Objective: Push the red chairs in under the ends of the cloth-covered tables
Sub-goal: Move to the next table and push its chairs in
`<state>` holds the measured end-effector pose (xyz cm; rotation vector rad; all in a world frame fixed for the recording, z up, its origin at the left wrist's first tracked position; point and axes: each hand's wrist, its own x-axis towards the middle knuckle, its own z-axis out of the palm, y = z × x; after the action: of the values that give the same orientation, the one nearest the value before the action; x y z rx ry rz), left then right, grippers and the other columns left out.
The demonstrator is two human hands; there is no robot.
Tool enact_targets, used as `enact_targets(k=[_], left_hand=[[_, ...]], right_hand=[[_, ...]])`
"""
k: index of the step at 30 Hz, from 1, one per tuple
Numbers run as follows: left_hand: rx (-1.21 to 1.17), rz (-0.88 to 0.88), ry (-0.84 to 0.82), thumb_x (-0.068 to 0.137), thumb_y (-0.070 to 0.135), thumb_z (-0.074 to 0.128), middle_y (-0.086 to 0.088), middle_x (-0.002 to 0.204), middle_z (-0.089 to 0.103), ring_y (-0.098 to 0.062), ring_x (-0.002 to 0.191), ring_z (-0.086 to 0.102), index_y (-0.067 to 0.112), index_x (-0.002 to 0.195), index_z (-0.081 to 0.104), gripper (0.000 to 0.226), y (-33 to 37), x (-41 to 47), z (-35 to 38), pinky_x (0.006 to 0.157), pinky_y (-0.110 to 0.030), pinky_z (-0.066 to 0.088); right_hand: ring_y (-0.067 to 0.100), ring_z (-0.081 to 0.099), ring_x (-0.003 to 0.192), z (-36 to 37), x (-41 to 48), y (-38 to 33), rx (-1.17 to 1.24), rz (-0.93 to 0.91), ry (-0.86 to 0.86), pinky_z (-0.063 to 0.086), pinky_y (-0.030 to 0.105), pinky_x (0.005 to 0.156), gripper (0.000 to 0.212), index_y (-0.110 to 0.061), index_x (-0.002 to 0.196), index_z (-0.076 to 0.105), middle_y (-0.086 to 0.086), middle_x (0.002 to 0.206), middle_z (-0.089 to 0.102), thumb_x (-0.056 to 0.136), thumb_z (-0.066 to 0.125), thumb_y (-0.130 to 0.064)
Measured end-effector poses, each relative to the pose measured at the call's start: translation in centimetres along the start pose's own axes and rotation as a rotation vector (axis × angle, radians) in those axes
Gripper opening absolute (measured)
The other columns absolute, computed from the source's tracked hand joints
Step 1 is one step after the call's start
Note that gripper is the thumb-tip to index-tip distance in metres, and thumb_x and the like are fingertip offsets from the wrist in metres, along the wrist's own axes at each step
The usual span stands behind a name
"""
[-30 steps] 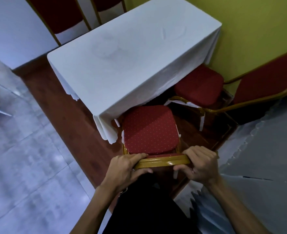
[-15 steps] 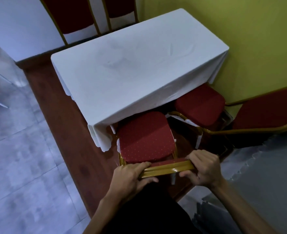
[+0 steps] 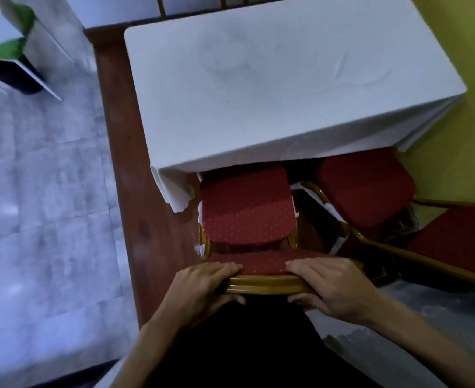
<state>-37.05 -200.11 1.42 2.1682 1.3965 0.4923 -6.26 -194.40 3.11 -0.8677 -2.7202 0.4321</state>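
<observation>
A: Which step was this?

B: Pushing in, about midway by my read. The left hand and the right hand both gripped the gold top rail of the near red chair. Fingers lay pressed side by side, curled over the front. Thumbs were hooked under the back edge.

A: Where was the chair?

B: At the near end of the white-clothed table. Only the seat's front edge sat under the overhang, and most of the seat showed.

A: Anything else?

B: A second red chair stood just to the right, angled, with its seat front at the hem. No hand was on it.

A: What did the next move call for?

B: My guess: a straight, level shove forward along the wood floor. The hanging cloth corner beside the seat could snag. The gap to the second chair's frame looked tight.
</observation>
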Motion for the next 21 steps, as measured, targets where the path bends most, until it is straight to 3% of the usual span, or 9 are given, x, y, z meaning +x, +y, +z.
enact_targets(k=[6,10,13,15,17,21], left_hand=[[0.01,-0.172,-0.046,0.089,0.064,0.046,0.003,0.127,0.065,-0.022,0.109,0.067,0.021,0.128,0.064,0.061,4.8,-0.9,3.2,0.087,-0.041,0.057],[-0.048,-0.293,-0.103,0.09,0.06,0.047,0.009,0.136,0.058,-0.019,0.122,0.059,0.028,0.135,0.057,0.057,8.0,-1.2,5.4,0.099,-0.042,0.049],[-0.07,-0.344,-0.128,0.088,0.05,0.051,0.01,0.139,0.055,-0.02,0.126,0.055,0.03,0.137,0.054,0.054,9.9,-1.6,7.8,0.104,-0.039,0.044],[-0.069,-0.353,-0.146,0.087,0.047,0.052,0.009,0.14,0.054,-0.022,0.127,0.055,0.029,0.137,0.054,0.054,10.7,-1.9,9.0,0.105,-0.038,0.037],[-0.054,-0.347,-0.151,0.086,0.046,0.052,0.006,0.139,0.055,-0.025,0.125,0.056,0.027,0.136,0.056,0.054,11.1,-1.8,9.9,0.105,-0.039,0.041],[-0.047,-0.363,-0.164,0.084,0.044,0.053,0.003,0.137,0.058,-0.028,0.123,0.058,0.024,0.134,0.058,0.055,11.8,-1.4,10.9,0.101,-0.054,0.044]], right_hand=[[0.023,0.072,0.101,-0.6,-2.9,1.5,0.08,-0.069,-0.169,0.061,0.039,0.078,0.049,-0.008,0.118,0.069,0.008,0.121,0.07,0.1,0.05,-0.05],[0.024,0.069,0.108,-2.0,-5.4,2.6,0.054,-0.043,-0.271,0.06,0.04,0.083,0.048,-0.016,0.126,0.067,0.003,0.129,0.067,0.096,0.047,-0.048],[0.022,0.07,0.108,-2.7,-8.1,4.0,0.017,-0.022,-0.324,0.061,0.04,0.082,0.05,-0.02,0.123,0.07,0.0,0.126,0.069,0.079,0.068,-0.045],[0.022,0.07,0.107,-3.0,-10.0,4.9,0.007,0.027,-0.375,0.06,0.041,0.084,0.067,-0.02,0.121,0.071,0.0,0.124,0.069,0.061,0.089,-0.041],[0.023,0.069,0.109,-3.0,-11.3,5.7,-0.003,0.067,-0.408,0.058,0.044,0.087,0.075,-0.019,0.123,0.07,0.001,0.126,0.068,0.055,0.094,-0.04],[0.03,0.069,0.108,-2.1,-12.7,6.3,-0.051,0.072,-0.395,0.057,0.05,0.088,0.073,-0.015,0.121,0.071,0.005,0.125,0.069,0.055,0.093,-0.035]])
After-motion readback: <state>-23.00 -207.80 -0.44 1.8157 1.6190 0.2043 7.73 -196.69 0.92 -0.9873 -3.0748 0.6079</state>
